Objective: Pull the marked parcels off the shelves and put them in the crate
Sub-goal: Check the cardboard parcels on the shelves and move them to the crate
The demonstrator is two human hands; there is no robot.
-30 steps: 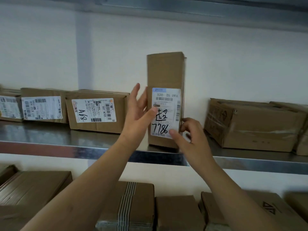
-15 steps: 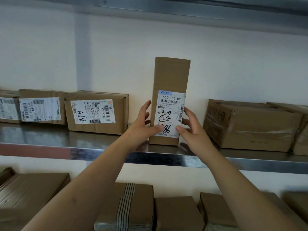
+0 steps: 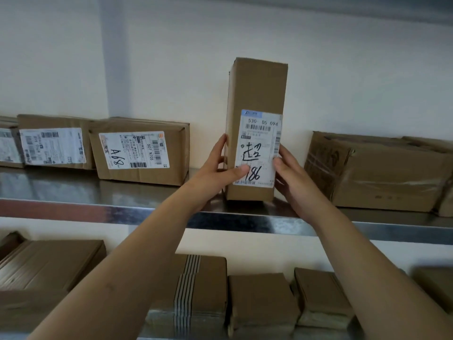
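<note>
A tall brown parcel [image 3: 256, 94] stands upright on the steel shelf [image 3: 122, 212]. Its white label carries handwritten black marks. My left hand [image 3: 218, 170] grips its left side, thumb across the label's lower left corner. My right hand [image 3: 291, 177] holds the right side, thumb on the label's edge. A flat parcel marked "A68" [image 3: 139, 150] lies to the left on the same shelf. No crate is in view.
Two more labelled parcels [image 3: 52, 143] sit at the far left of the shelf. A large taped box [image 3: 377, 170] lies on the right. The lower shelf holds several brown boxes [image 3: 259, 300]. A white wall stands behind.
Both hands have closed in on the tall parcel's sides, the left one dropping lower. The parcel has turned to face me squarely.
</note>
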